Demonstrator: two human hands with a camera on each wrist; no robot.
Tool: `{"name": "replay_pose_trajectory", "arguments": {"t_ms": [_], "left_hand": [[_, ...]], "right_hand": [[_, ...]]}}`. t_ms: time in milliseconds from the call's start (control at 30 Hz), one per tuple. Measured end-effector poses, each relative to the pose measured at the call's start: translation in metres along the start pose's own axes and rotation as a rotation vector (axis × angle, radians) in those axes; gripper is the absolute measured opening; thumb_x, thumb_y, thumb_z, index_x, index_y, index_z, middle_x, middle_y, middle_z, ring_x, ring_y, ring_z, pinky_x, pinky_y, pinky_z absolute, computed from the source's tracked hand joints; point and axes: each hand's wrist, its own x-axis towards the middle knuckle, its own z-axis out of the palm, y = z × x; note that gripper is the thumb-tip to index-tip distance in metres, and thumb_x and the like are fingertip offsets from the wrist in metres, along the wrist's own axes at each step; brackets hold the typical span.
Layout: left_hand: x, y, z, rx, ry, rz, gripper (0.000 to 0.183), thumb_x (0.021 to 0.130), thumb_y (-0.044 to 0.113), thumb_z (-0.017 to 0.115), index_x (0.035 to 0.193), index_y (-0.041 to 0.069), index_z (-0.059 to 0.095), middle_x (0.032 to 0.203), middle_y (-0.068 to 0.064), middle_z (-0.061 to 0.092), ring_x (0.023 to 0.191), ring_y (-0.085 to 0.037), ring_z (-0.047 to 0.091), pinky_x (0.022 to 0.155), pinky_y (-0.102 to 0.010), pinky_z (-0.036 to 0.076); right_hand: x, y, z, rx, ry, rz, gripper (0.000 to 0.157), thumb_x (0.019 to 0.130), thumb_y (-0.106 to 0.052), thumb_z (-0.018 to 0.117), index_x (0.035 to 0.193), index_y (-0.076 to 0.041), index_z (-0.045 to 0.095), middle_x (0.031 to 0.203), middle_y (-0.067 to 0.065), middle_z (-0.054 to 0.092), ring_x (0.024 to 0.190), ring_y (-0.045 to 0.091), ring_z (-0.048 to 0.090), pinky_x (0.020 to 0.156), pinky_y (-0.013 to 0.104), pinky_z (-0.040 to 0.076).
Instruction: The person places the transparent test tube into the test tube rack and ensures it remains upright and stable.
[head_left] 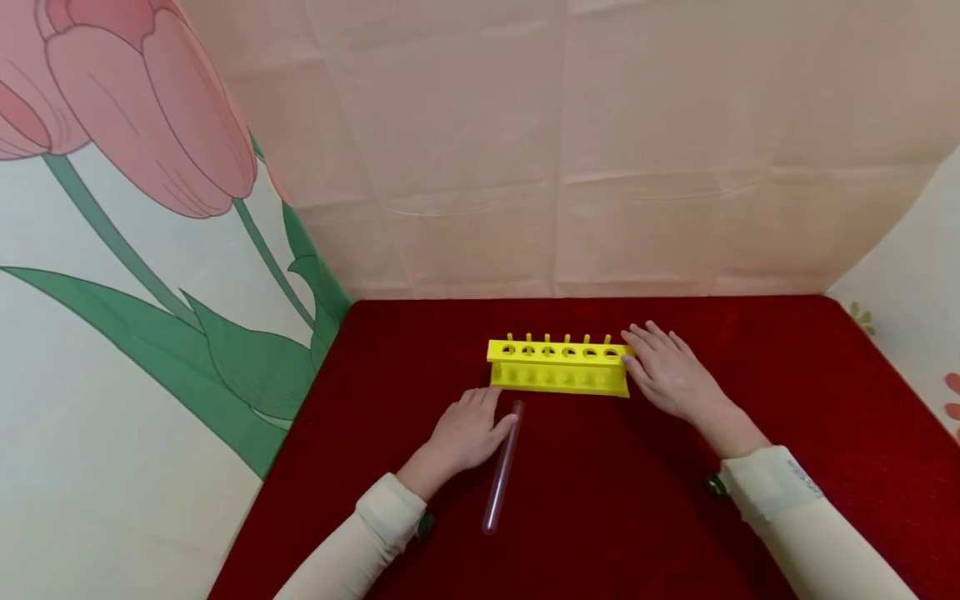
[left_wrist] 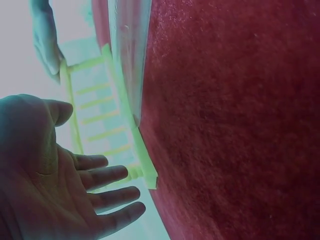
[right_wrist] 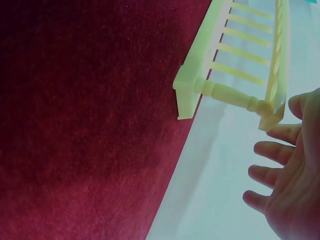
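A yellow test tube rack with a row of round holes and upright pegs stands on the red cloth, its holes holding no tubes. My right hand is at the rack's right end, fingers spread and fairly straight. In the right wrist view, the thumb and index finger of that hand are right at the rack's top corner. Near the rack's front left corner is my left hand, palm down with extended fingers. A clear test tube lies on the cloth beside it, the left thumb overlapping its upper part.
Dark red cloth covers the table. Behind its far edge hangs a pale pink curtain. A tulip-printed sheet lines the left side, and a light printed sheet the right.
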Motion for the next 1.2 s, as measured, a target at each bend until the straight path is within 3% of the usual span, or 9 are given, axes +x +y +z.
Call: {"name": "replay_pose_trajectory", "arguments": {"t_ms": [633,1200], "left_hand": [[0.005,0.006,0.013,0.042,0.028,0.048,0.069,0.105,0.054,0.041,0.153,0.005,0.040,0.149,-0.011,0.050,0.134,-0.026,0.049,0.106,-0.044,0.046],[0.002,0.013,0.012,0.094,0.041,0.034,0.061,0.103,0.047,0.052,0.147,0.006,0.048,0.136,-0.008,0.060,0.118,-0.021,0.055,0.096,-0.039,0.051]], "right_hand": [[0.004,-0.005,0.006,-0.006,0.019,-0.026,0.054,0.108,-0.029,0.043,0.152,0.003,0.038,0.157,0.027,0.035,0.148,0.047,0.023,0.117,0.065,0.019],[0.004,-0.004,0.017,-0.022,0.024,-0.060,0.056,0.108,-0.023,0.042,0.154,0.007,0.030,0.159,0.028,0.031,0.148,0.046,0.027,0.117,0.060,0.025]]}}
